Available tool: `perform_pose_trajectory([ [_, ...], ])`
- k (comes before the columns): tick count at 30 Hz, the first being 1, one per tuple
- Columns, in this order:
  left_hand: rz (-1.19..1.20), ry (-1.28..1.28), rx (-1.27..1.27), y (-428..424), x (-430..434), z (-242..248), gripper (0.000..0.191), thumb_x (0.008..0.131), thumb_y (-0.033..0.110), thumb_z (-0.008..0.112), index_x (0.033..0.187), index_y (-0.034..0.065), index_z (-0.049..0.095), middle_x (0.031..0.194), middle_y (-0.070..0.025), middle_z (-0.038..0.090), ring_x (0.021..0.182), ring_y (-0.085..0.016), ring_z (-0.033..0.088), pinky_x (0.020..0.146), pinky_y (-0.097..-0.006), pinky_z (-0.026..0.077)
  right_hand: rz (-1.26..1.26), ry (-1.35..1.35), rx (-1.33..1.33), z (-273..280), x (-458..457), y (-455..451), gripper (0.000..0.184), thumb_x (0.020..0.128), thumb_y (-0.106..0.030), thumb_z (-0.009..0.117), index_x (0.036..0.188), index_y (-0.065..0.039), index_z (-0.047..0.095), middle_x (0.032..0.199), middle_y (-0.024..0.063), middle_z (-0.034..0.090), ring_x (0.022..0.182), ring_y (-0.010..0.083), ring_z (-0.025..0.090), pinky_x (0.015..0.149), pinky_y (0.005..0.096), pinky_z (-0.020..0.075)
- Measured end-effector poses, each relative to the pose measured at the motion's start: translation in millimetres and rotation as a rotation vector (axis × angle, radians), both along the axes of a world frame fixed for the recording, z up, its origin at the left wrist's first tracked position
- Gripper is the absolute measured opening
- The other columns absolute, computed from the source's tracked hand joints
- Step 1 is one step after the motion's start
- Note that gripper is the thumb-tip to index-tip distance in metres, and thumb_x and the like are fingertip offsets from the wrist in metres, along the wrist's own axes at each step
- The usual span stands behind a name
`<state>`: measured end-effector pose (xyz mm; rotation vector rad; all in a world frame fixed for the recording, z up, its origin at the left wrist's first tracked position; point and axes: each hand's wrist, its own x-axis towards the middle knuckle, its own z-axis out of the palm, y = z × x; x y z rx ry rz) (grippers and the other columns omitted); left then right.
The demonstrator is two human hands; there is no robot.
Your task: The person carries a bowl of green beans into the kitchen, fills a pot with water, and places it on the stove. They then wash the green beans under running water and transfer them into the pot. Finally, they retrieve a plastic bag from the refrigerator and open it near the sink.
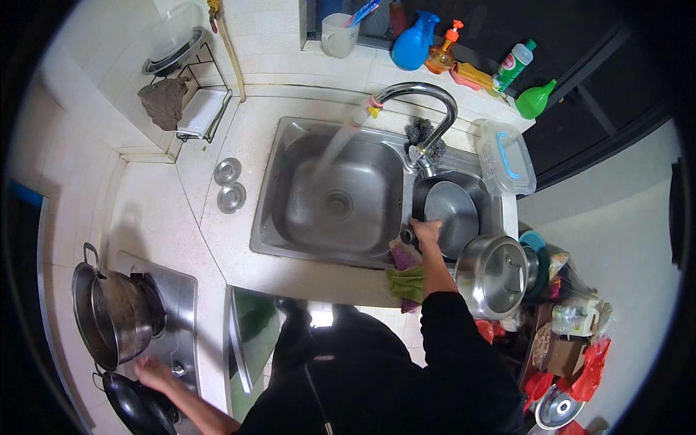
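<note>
In the small right-hand sink bowl stands a grey metal pan (457, 209), tilted. My right hand (428, 232) is closed at its left edge, with the thumb by the rim; my own fingers partly hide the grip. A dark round end (406, 235), perhaps of a handle, shows beside that hand. Water runs from the chrome faucet (443, 100) into the large sink basin (293, 217). Over on the left, my left hand (154, 374) is blurred above the stove (182, 310), between a large steel pot (128, 321) and a black wok (128, 399). Its fingers are unclear.
A lidded steel pot (489, 277) stands right of my right forearm. Green cloth (406, 283) hangs over the counter's front edge. Two small metal discs (231, 197) lie left of the sink. A clear plastic box (507, 157) and several bottles (413, 46) line the back.
</note>
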<state>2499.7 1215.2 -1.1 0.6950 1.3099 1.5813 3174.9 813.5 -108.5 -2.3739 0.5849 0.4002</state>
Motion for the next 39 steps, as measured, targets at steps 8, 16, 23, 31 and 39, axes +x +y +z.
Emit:
perform_pose_trajectory([
  [8, -0.415, -0.03, -0.142, -42, 195, 22, 0.022, 0.085, 0.013, 0.054, 0.107, 0.0149, 0.051, 0.096, 0.0028, 0.057, 0.082, -0.013, 0.051, 0.072, -0.0296, 0.044, -0.052, -0.048, 0.576, 36, 15, -13, 0.058, 0.064, 0.0, 0.062, 0.119, 0.011, 0.047, 0.107, 0.0206, 0.058, 0.09, 0.0261, 0.059, 0.073, 0.0329, 0.047],
  [16, -0.625, -0.13, -0.293, -18, 231, 10, 0.014, 0.083, 0.007, 0.055, 0.095, 0.0146, 0.051, 0.084, 0.0019, 0.057, 0.069, -0.011, 0.052, 0.061, -0.0273, 0.045, -0.185, -0.028, 0.922, 95, -6, -31, 0.034, 0.071, 0.0, 0.058, 0.105, 0.002, 0.053, 0.08, 0.0093, 0.056, 0.061, 0.0224, 0.058, 0.049, 0.0337, 0.0479],
  [23, -0.831, -0.225, -0.316, 8, 243, 2, 0.013, 0.082, 0.005, 0.055, 0.094, 0.0105, 0.052, 0.08, 0.0, 0.057, 0.065, -0.011, 0.052, 0.055, -0.0242, 0.043, -0.433, -0.284, 1.35, 126, -48, 2, 0.027, 0.075, 0.002, 0.052, 0.102, -0.004, 0.049, 0.075, 0.0072, 0.051, 0.061, 0.0216, 0.055, 0.055, 0.0346, 0.0499],
  [31, -0.876, -0.254, -0.404, 18, 249, -6, 0.017, 0.081, 0.007, 0.057, 0.096, 0.0098, 0.052, 0.082, -0.002, 0.056, 0.069, -0.012, 0.051, 0.06, -0.0252, 0.042, 0.016, -0.344, 1.053, 188, -168, 74, 0.061, 0.069, 0.013, 0.049, 0.128, -0.001, 0.045, 0.1, 0.0108, 0.061, 0.067, 0.0159, 0.06, 0.062, 0.0289, 0.0508],
  [39, -0.888, -0.314, -0.443, 1, 259, 1, 0.015, 0.08, 0.003, 0.055, 0.094, 0.009, 0.053, 0.082, -0.0024, 0.055, 0.069, -0.013, 0.051, 0.063, -0.0247, 0.044, 0.632, 0.031, 0.738, 89, -140, 154, 0.057, 0.062, 0.005, 0.061, 0.118, -0.005, 0.057, 0.109, 0.009, 0.059, 0.098, 0.0158, 0.055, 0.083, 0.025, 0.0439],
])
